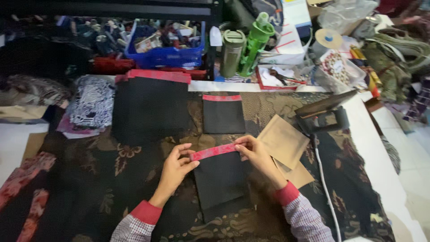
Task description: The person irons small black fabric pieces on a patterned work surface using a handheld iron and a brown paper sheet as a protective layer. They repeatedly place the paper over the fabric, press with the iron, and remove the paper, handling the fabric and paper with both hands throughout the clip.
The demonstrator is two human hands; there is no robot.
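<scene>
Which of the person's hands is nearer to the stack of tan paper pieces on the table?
Right. The right hand, pinching the red-edged black fabric piece, sits just beside the tan paper pieces. The left hand grips the fabric's opposite end, farther away.

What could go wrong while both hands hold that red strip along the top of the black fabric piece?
1. The left hand and right hand pinch only the ends of the red patterned strip; its middle could shift off the black fabric rectangle.
2. The dark clothes iron sits close by the right hand, and its white cord runs past the right forearm; a snag seems possible.
</scene>
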